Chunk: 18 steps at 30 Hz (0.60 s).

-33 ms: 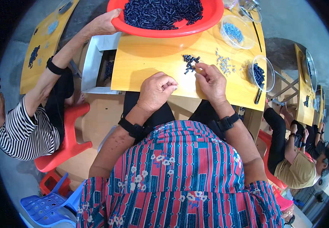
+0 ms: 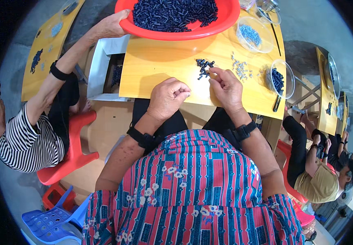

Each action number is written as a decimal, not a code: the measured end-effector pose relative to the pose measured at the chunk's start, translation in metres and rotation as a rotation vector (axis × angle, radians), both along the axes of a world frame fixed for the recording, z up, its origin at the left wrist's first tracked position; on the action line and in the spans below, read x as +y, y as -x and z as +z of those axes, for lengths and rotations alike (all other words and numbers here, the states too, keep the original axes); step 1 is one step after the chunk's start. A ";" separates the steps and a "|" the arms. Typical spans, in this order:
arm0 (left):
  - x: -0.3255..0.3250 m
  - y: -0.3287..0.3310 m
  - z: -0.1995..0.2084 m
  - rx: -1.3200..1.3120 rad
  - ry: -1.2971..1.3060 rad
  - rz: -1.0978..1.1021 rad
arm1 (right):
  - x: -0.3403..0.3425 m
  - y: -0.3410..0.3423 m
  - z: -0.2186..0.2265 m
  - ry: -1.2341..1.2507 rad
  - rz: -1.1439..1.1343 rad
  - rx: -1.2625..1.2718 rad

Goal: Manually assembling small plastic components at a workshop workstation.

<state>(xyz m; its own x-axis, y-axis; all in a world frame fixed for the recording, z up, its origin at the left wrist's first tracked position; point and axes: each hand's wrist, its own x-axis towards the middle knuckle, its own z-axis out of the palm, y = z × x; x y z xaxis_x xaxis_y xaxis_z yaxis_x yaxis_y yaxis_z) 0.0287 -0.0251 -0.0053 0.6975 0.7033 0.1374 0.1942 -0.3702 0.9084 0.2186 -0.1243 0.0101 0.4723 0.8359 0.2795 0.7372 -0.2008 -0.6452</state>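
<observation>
My left hand (image 2: 166, 100) hovers at the table's near edge, its thumb and fingers pinched together. Whatever it grips, if anything, is hidden. To its right, my right hand (image 2: 228, 89) is curled with thumb and forefinger close together, beside a small pile of short black tubular pieces (image 2: 204, 67). I cannot make out what is between those fingertips. Small clear or silvery pieces (image 2: 240, 68) lie scattered on the tabletop just beyond the right hand. Further right stands a clear round tub (image 2: 290, 86) with more black pieces (image 2: 277, 80).
A co-worker's hand (image 2: 113, 23) grips a large red basin (image 2: 176, 36) full of black pieces over the far side of the yellow table (image 2: 152, 61). Another clear tub (image 2: 268, 38) holds pale blue pieces. A white open box (image 2: 99, 61) adjoins the table's left edge. People sit on both sides.
</observation>
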 end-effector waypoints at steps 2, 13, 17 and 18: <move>0.000 0.000 0.000 -0.009 0.001 0.006 | 0.002 0.000 0.003 0.027 -0.013 -0.017; -0.003 0.003 0.003 0.001 0.005 0.000 | -0.008 -0.002 -0.008 -0.077 -0.037 0.078; -0.002 0.003 0.008 -0.002 0.049 -0.005 | -0.008 -0.002 -0.011 -0.111 -0.022 0.100; -0.001 0.002 0.006 0.004 0.025 -0.009 | -0.008 -0.004 -0.012 -0.110 -0.018 0.109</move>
